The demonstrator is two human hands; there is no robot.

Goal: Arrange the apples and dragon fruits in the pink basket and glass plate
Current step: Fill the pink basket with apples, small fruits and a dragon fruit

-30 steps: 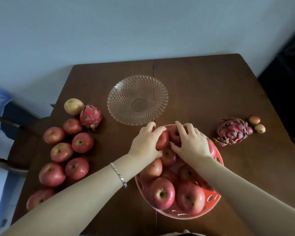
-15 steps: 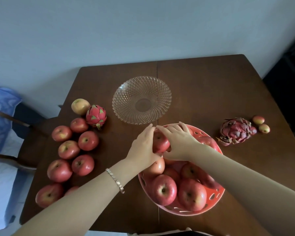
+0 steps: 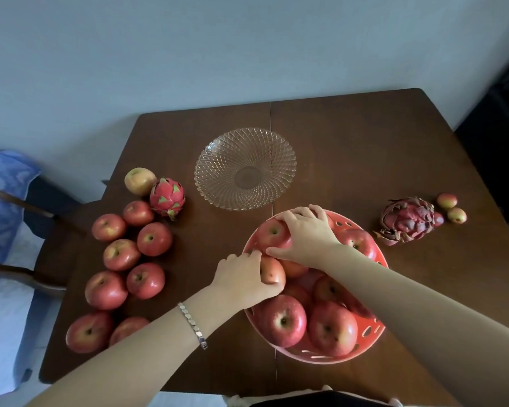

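The pink basket (image 3: 373,333) sits at the table's front middle, filled with several red apples. My right hand (image 3: 307,235) grips a red apple (image 3: 272,235) at the basket's far left rim. My left hand (image 3: 244,279) closes on another apple (image 3: 272,273) at the basket's left side. The glass plate (image 3: 245,168) lies behind the basket with nothing on it. A bright pink dragon fruit (image 3: 167,197) stands left of the plate. A darker dragon fruit (image 3: 407,220) lies right of the basket. Several loose apples (image 3: 121,254) cover the table's left side.
Two small fruits (image 3: 451,207) lie beside the darker dragon fruit. A yellowish apple (image 3: 139,180) sits at the far left. The brown table (image 3: 350,148) backs onto a pale wall. A chair with blue cloth (image 3: 3,201) stands off the left edge.
My right hand slid left across the basket and now grips the apple at its far left rim. My left hand dropped lower onto another apple on the basket's left side.
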